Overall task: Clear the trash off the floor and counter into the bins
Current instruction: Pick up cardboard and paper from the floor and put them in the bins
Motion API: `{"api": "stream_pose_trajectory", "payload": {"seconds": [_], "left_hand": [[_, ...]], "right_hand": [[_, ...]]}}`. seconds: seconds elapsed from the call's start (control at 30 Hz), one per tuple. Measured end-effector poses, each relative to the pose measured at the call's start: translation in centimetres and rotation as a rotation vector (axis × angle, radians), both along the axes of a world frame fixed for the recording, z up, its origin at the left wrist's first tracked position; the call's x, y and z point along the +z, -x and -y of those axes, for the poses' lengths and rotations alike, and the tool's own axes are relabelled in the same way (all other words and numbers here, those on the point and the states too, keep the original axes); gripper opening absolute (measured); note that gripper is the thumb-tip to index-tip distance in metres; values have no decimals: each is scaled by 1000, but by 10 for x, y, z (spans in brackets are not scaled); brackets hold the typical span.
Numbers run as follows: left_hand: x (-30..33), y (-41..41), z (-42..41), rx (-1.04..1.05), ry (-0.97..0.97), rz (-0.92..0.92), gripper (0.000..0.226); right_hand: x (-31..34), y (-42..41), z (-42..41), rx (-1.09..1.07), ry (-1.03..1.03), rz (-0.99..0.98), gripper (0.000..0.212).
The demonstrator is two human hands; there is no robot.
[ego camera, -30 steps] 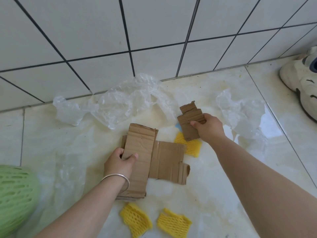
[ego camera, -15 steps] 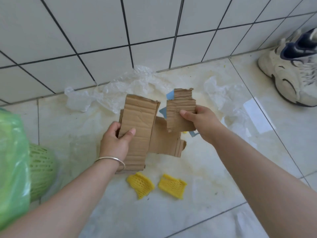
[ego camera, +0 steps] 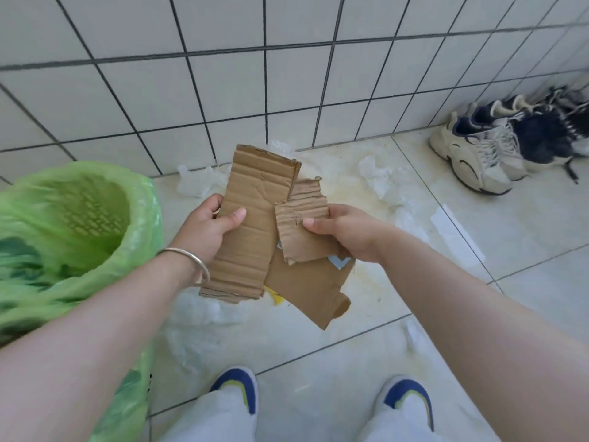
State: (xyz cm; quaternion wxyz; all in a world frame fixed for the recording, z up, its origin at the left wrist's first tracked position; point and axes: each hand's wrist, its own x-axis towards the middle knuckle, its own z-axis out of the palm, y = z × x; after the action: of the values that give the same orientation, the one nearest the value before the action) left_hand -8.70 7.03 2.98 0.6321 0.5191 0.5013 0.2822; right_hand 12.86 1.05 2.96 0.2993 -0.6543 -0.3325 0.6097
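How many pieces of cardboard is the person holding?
2. The big cardboard piece is in the left hand; the small torn cardboard piece is in the right hand, overlapping the big one. More could be hidden behind.

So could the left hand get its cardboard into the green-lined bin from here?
Probably yes: the left hand grips the large brown cardboard piece just right of the green-bagged bin, whose open mouth faces up with nothing between.
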Motion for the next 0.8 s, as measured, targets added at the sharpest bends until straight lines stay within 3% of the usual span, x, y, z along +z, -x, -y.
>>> {"api": "stream_pose_trajectory", "payload": {"seconds": [0.1, 0.17, 0.4, 0.47, 0.6, 0.7, 0.8], "left_hand": [[34, 22, 14, 75, 50, 39, 6], [62, 35, 22, 143, 78, 45, 32], [150, 89, 58, 447, -76, -6, 60], [164, 109, 70, 507, -117, -86, 57], [182, 146, 102, 543, -148, -200, 55], [188, 168, 122, 571, -165, -248, 46], [188, 186, 132, 587, -143, -240, 49]], "right_hand": [[42, 29, 14, -35, -55, 156, 31], [73, 44, 23, -79, -102, 192, 31], [147, 99, 60, -534, -235, 124, 16], [153, 118, 69, -596, -240, 54, 5], [159, 166, 80, -533, -215, -194, 27], [168, 201, 83, -445, -223, -402, 23], [173, 232, 83, -352, -243, -470, 20]]}}
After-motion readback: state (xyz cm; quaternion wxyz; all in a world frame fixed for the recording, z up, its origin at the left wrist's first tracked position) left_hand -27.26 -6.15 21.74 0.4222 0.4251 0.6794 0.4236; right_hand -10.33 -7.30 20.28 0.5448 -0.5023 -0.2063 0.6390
